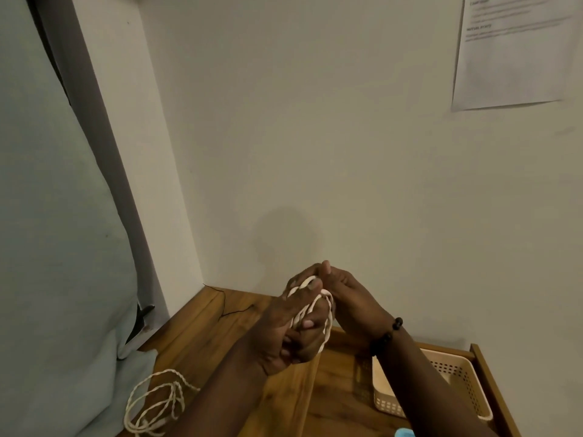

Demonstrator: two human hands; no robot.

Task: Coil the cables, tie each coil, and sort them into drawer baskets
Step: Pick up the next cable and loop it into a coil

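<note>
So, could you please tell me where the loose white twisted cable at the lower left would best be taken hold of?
Probably at the bunched strands near the bottom of the loose white twisted cable, coming from above. Its loops lie spread flat and overlap there, so one grip could gather several; the wide upper loop would offer only one strand.

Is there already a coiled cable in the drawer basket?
No. The visible part of the basket is bare; both hands hold one white cable above the wooden top.

You hold a white twisted cable [310,310] looped around your left hand [284,329]. A second white cable [154,402] lies loosely coiled below-left of it. A cream perforated basket [457,373] sits below your right hand [350,304].
</note>
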